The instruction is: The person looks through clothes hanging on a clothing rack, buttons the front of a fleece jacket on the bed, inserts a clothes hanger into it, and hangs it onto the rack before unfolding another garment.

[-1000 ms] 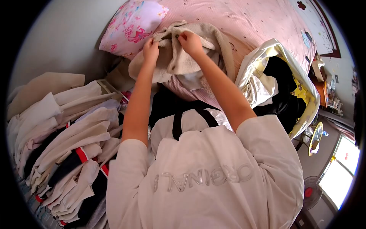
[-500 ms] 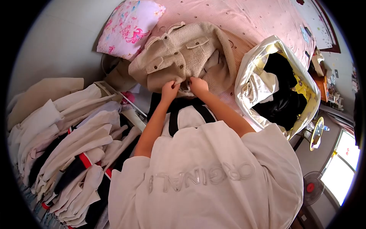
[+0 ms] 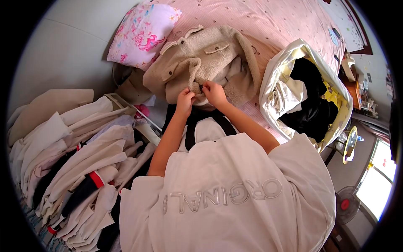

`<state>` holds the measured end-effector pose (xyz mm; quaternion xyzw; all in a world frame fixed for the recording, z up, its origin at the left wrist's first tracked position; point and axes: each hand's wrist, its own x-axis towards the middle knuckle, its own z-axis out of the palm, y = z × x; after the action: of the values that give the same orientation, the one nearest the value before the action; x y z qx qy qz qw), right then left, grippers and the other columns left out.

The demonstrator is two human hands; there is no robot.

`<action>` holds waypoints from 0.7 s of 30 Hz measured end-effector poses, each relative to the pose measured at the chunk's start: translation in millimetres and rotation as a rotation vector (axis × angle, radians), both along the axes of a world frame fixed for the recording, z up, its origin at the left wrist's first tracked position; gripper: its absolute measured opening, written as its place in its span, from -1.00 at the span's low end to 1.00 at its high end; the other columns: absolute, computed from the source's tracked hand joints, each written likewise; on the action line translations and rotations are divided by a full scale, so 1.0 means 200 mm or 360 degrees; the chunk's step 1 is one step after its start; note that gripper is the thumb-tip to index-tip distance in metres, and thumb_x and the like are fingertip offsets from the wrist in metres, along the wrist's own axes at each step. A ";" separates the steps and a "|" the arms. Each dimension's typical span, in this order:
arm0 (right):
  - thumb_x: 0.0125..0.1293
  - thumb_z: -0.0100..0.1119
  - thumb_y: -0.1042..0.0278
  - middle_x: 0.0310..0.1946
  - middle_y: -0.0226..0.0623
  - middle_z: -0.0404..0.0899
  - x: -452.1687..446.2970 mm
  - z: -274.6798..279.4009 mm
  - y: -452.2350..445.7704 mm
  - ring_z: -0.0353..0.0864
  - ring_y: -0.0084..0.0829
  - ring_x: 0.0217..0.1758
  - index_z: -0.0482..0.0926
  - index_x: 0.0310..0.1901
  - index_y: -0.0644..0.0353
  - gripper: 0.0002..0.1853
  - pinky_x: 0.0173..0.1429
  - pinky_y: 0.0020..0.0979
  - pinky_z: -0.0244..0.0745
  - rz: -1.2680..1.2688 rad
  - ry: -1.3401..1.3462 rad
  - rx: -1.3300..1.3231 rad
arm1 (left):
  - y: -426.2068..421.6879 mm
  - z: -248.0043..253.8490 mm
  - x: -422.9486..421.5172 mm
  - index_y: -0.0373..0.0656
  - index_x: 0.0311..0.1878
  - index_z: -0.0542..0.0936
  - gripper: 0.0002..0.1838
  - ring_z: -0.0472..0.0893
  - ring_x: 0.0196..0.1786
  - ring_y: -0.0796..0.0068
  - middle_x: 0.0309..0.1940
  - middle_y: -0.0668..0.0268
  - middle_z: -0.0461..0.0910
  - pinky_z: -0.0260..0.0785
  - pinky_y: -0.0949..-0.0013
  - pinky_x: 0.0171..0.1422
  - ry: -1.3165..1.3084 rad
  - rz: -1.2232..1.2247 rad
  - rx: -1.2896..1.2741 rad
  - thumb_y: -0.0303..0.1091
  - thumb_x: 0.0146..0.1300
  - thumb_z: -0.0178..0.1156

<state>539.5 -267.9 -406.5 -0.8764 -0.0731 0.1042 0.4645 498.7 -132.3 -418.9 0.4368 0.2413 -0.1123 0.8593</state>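
A beige fleece jacket [image 3: 239,86] with dark buttons and flap pockets lies on the pink bed. At the jacket's near edge, my left hand [image 3: 185,101] pinches the front edge of the fabric. My right hand [image 3: 214,92] is just beside it, fingers closed on the jacket next to a dark button. The fabric between the two hands is bunched and folded up. Part of the jacket's paler lining shows to the right of the right hand.
A floral pillow [image 3: 144,35] rests on the pink bed [image 3: 252,17] at the upper left. Many garments [image 3: 84,147] hang from a rack on the left. An open laundry basket [image 3: 265,90] holding black and white clothes stands on the right, and a fan [image 3: 346,203] beyond it.
Both hands have come down from the jacket's far part to its near edge, and the buttoned front has come into view. Since half a second ago the front edge has been folded up between them.
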 end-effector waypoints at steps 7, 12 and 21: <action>0.06 0.11 0.39 -0.58 -0.17 0.52 0.03 0.00 -0.04 0.52 -0.38 -0.53 0.50 -0.35 0.30 -0.84 -0.38 -0.40 0.39 0.0094 0.0146 0.0136 | 0.02 0.01 -0.01 -0.23 -0.24 0.49 -0.79 0.48 -0.33 0.59 -0.37 0.39 0.49 0.30 0.55 -0.25 0.0050 0.0198 -0.0182 -0.57 0.03 -0.04; 0.05 0.11 0.40 -0.61 -0.22 0.51 0.03 0.02 -0.04 0.51 -0.46 -0.54 0.51 -0.36 0.30 -0.84 -0.39 -0.42 0.39 0.0136 0.0144 0.0108 | -0.03 -0.03 0.02 -0.28 -0.23 0.48 -0.81 0.46 -0.32 0.61 -0.38 0.37 0.50 0.28 0.53 -0.23 -0.0125 0.0170 0.0535 -0.52 0.03 0.05; 0.03 0.05 0.34 -0.50 -0.06 0.52 0.02 0.08 -0.01 0.51 -0.06 -0.40 0.52 -0.39 0.20 -0.85 -0.30 -0.17 0.40 0.0293 -0.0060 -0.0235 | -0.03 -0.10 -0.02 -0.33 -0.24 0.50 -0.75 0.48 -0.43 0.55 -0.49 0.26 0.53 0.34 0.46 -0.31 -0.0606 0.0131 0.1367 -0.49 -0.05 0.16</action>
<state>543.8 -269.6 -390.7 -0.8996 -0.1542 0.1350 0.3857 495.1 -138.9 -438.9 0.7557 0.1210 0.1139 0.6334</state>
